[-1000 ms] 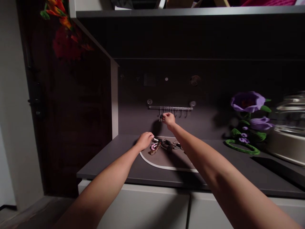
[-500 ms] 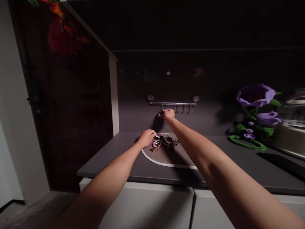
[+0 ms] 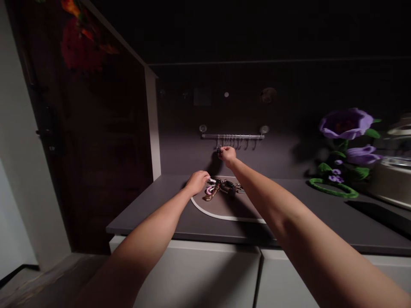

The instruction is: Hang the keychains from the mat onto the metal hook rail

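My right hand (image 3: 227, 155) is raised in front of the wall, closed in a pinch on a small dark key (image 3: 219, 150), mostly hidden by the fingers. It is just below the left end of a clear hook rail (image 3: 233, 137) with several hooks. Lower down, my left hand (image 3: 197, 182) lies at the left edge of a brown mat (image 3: 221, 209) with a white rim. Its fingers are pressed together beside a pile of keys and key rings (image 3: 227, 185); what they grip, if anything, is hidden. A pink ring (image 3: 209, 191) and a brown strap (image 3: 211, 196) lie in that pile.
Purple felt flowers (image 3: 346, 124) with a green ring base (image 3: 334, 191) stand on the dark counter (image 3: 308, 218) at right, beside a cream appliance (image 3: 391, 184). A dark door (image 3: 105, 158) is at left. Red flowers (image 3: 81, 47) hang at upper left.
My right hand has shifted slightly relative to the rail, and the key now sits closer to the leftmost hook, less of it showing. The left hand stays beside the keys. The view has tilted slightly.
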### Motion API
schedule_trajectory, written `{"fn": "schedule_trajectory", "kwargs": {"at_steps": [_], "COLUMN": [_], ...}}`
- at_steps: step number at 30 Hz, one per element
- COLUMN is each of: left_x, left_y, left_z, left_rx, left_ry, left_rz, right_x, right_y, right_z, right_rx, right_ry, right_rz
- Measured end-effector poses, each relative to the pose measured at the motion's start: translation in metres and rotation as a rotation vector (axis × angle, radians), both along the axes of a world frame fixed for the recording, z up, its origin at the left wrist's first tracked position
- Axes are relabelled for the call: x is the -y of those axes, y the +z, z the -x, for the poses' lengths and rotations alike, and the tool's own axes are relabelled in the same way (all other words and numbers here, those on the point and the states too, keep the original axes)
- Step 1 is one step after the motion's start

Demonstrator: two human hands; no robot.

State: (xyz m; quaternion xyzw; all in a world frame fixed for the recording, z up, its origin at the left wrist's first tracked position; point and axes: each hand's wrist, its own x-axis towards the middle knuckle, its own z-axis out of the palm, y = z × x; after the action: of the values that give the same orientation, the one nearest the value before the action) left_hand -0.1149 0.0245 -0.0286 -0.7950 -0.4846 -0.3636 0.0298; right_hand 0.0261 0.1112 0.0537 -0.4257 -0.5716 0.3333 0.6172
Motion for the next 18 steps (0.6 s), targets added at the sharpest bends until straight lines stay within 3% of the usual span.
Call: {"fn": "schedule_trajectory", "kwargs": {"at_steps": [7,11,18], "left_x": [0.001,0.006,0.013], "left_y": [0.002,0.004,0.006], "left_z": [0.0,-0.001,-0.006], "left_rx": [0.027,0.037,0.05], "left_ry": [-0.027,-0.068,-0.124], "left_rz": [-0.001,-0.007,-0.021], "right_x": [0.023,0.033,0.06], "right_y": [0.003,0.0,-0.02], "right_z": [-0.005,-0.008,-0.019], "right_rx": [-0.071,-0.086,-0.056], "right_ry": [0.091,0.073,0.119], "right_rz": [0.104,0.133,0.15]}}
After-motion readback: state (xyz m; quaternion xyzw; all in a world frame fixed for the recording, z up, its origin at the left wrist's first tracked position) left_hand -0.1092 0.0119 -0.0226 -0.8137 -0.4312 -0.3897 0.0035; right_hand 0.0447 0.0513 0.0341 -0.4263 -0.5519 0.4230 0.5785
